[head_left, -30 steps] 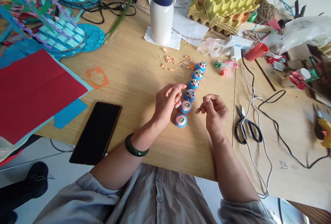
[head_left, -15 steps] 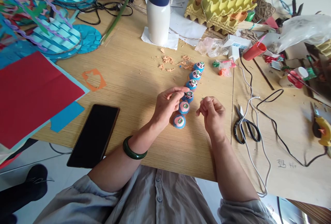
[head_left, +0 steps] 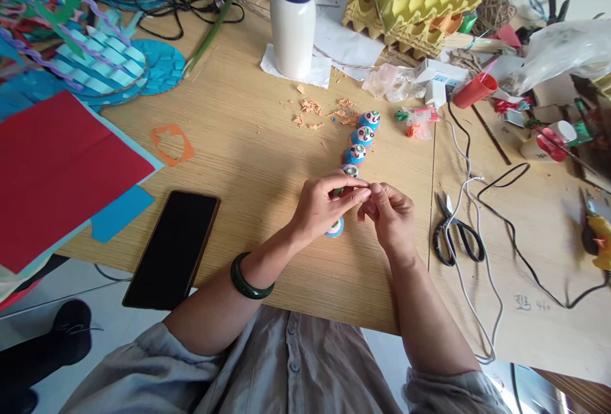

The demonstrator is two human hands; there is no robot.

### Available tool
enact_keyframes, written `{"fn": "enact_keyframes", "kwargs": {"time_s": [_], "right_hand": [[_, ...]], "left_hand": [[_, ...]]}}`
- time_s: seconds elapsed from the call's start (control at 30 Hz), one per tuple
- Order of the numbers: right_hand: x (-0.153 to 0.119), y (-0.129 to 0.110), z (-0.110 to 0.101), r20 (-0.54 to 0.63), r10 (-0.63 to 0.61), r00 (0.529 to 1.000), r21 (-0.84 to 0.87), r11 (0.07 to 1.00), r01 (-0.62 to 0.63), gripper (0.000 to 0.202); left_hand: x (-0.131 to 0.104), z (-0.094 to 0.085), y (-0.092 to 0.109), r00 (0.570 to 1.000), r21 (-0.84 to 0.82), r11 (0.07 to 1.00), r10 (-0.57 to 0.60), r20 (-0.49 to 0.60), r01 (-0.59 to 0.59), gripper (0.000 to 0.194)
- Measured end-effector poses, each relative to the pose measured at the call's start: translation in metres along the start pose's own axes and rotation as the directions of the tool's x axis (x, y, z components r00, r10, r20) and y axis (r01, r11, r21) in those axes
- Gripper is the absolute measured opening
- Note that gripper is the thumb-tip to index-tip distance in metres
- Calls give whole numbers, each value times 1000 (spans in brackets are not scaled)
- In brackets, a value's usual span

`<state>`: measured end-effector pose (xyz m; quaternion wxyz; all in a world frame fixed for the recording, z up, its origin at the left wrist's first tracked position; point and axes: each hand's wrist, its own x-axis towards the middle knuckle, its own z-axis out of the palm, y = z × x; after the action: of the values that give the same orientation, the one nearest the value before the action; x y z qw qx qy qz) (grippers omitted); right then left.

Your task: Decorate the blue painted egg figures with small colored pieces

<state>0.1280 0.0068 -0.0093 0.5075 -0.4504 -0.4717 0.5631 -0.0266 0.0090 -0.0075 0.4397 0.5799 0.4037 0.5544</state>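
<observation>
Over the row of small blue domes, the fingertips of my left hand (head_left: 324,205) and my right hand (head_left: 389,213) meet in a pinch. Whatever sits between them is too small or hidden to make out. Each blue dome (head_left: 355,153) bears a pink patch with a green ring, and the farther ones (head_left: 369,120) also carry dark marks. My left hand covers part of the row. The nearest dome (head_left: 335,228) peeks out beneath it. A dark green bangle (head_left: 245,277) circles my left wrist.
To the right lie black-handled scissors (head_left: 456,235) with a white cable (head_left: 465,210) across them. A black phone (head_left: 172,248) lies at the left front edge. A white bottle (head_left: 293,25) stands at the back, near yellow egg trays (head_left: 424,0). Orange scraps (head_left: 310,107) litter the table.
My left hand has moved right and slightly down, off the dome it was at, to meet my right hand's fingertips. It now hides more of the row's near end.
</observation>
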Motion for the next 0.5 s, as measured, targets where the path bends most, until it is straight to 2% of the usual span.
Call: {"fn": "enact_keyframes", "kwargs": {"time_s": [0.07, 0.17, 0.3, 0.5], "right_hand": [[-1, 0, 0, 5, 0, 1000, -21, 1000, 0, 41], [-2, 0, -1, 1, -11, 1000, -27, 1000, 11, 44], [-2, 0, -1, 15, -13, 1000, -12, 1000, 13, 40], [1, -3, 1, -30, -30, 999, 7, 1000, 31, 30]], "left_hand": [[0, 0, 1, 999, 14, 999, 34, 1, -34, 9], [-1, 0, 2, 999, 25, 999, 24, -21, -23, 10], [-1, 0, 2, 996, 51, 998, -42, -73, 46, 13], [-2, 0, 3, 985, -11, 988, -156, -75, 156, 26]]}}
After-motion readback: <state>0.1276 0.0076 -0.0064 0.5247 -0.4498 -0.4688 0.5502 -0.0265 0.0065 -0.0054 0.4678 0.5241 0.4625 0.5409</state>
